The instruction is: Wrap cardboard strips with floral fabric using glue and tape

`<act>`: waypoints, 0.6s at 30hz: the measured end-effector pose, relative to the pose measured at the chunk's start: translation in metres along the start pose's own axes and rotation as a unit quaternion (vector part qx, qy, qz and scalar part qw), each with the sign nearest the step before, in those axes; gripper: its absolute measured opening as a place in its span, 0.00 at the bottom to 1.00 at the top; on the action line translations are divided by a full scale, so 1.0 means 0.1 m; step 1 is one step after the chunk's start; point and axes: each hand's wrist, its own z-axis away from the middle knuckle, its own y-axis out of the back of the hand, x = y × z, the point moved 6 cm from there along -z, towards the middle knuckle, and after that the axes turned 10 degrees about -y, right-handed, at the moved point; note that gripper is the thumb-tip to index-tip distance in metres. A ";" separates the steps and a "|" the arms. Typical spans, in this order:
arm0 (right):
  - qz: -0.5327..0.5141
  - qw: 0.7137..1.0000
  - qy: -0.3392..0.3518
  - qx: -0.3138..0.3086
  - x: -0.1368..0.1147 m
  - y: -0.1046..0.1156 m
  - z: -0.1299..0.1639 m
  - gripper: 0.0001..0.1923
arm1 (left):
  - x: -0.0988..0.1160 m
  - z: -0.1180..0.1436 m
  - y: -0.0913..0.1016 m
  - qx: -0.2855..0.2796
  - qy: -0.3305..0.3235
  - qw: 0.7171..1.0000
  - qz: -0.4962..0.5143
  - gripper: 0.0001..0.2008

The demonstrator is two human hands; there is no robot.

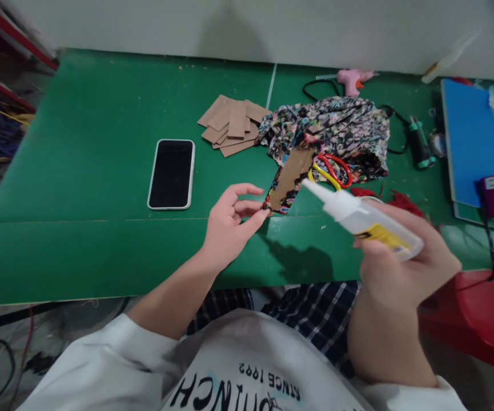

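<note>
Two hands flank the cardboard strip (290, 176) on the table (79, 171): left hand (229, 225) pinches its near end, right hand (401, 257) grips a glue bottle (360, 218), nozzle pointing left just beside the strip, which runs near-left to far-right.

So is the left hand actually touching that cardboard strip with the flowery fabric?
Touching: in the head view the left hand's fingertips pinch the near corner of the cardboard strip.
</note>
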 end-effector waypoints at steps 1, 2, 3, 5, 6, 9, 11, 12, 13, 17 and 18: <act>-0.082 0.995 -0.035 0.035 0.09 0.05 -0.04 0.13 | -0.02 -0.01 0.00 -0.001 0.012 1.000 0.022 0.15; -0.165 0.982 -0.061 0.065 0.19 0.09 -0.08 0.12 | -0.03 -0.01 0.00 -0.003 0.024 0.999 0.043 0.15; -0.228 0.965 -0.120 0.050 0.32 0.06 -0.12 0.13 | -0.04 -0.02 -0.01 -0.004 0.034 0.998 0.061 0.16; -0.277 0.937 -0.211 0.005 0.53 -0.02 -0.18 0.15 | -0.06 -0.02 0.00 -0.003 0.049 0.995 0.086 0.16; -0.283 0.928 -0.243 -0.018 0.62 -0.08 -0.19 0.15 | -0.06 -0.03 0.00 -0.002 0.055 0.994 0.092 0.17; -0.254 0.927 -0.269 -0.057 0.82 -0.24 -0.18 0.16 | -0.07 -0.03 0.00 -0.003 0.067 0.994 0.089 0.18; -0.166 0.955 -0.241 -0.056 0.91 -0.34 -0.16 0.19 | -0.07 -0.03 0.00 -0.005 0.067 0.994 0.083 0.18; -0.109 0.965 -0.230 -0.060 0.95 -0.40 -0.15 0.20 | -0.07 -0.03 0.00 -0.006 0.067 0.994 0.082 0.18; -0.047 0.972 -0.220 -0.066 0.98 -0.45 -0.14 0.21 | -0.07 -0.03 0.00 -0.005 0.065 0.994 0.082 0.18; 0.139 0.975 -0.151 -0.089 1.00 -0.61 -0.13 0.18 | -0.06 -0.03 -0.01 -0.004 0.059 0.994 0.089 0.18; 0.164 0.972 -0.134 -0.097 1.00 -0.63 -0.13 0.18 | -0.06 -0.03 -0.01 -0.005 0.057 0.994 0.089 0.18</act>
